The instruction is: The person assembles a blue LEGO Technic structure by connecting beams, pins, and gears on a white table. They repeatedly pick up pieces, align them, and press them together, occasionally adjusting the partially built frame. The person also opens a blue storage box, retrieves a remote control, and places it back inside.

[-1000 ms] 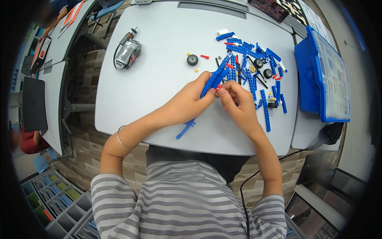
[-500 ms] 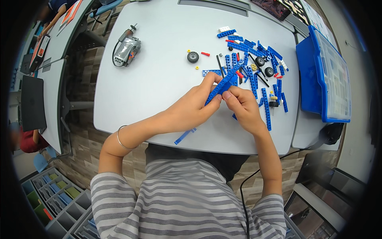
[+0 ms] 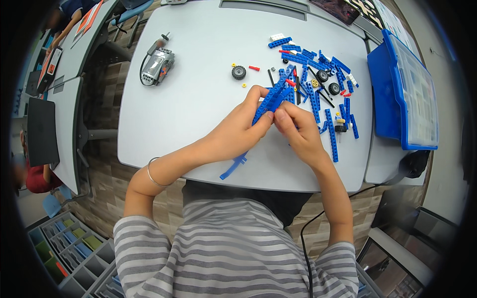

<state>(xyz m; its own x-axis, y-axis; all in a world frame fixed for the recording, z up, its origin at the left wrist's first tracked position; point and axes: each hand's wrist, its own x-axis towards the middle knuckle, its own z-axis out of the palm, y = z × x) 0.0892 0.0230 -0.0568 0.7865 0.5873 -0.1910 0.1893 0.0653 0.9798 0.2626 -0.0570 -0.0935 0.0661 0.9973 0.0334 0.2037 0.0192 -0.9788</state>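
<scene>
Blue plastic studded beam assembly (image 3: 271,100): positioned left of the landmark, a blue rectangular plastic bin (image 3: 381,94). Left hand (image 3: 242,125): closed around the assembly. Right hand (image 3: 299,130): narrow, against the assembly's bin-facing side; whether it grips a part cannot be told. Loose blue studded plastic beams (image 3: 331,135): between assembly and bin. Grey boxy plastic unit (image 3: 157,66): farther left of the bin.

Free room, left hand (image 3: 244,123) to module (image 3: 158,67)
</scene>
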